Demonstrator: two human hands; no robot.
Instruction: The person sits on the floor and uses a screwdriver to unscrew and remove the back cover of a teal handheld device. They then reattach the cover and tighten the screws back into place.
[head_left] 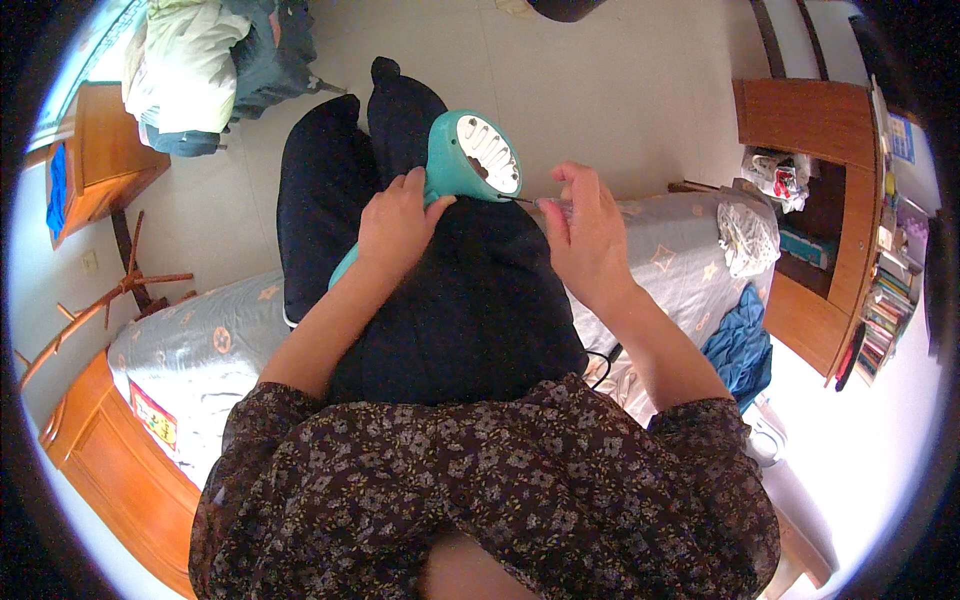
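Note:
A teal handheld appliance [440,165] with a white oval face [489,155] rests on my lap. Curved grey markings or slots and a dark brown patch show on that face; I cannot tell the appliance's exact kind. My left hand [397,222] is closed round its neck, and part of a teal handle [345,265] shows beyond the wrist. Pinched in my right hand [585,235] is a screwdriver [530,201] with a thin dark shaft. The shaft points left and its tip is at the lower rim of the appliance. Fingers hide most of the screwdriver's handle.
I sit on a bed with a grey patterned cover [665,250]. A black cable [602,370] lies by my right hip. To the right are a white plastic bag [748,238], blue cloth [742,345] and a wooden cabinet [850,225]. A wooden coat rack [130,285] stands left.

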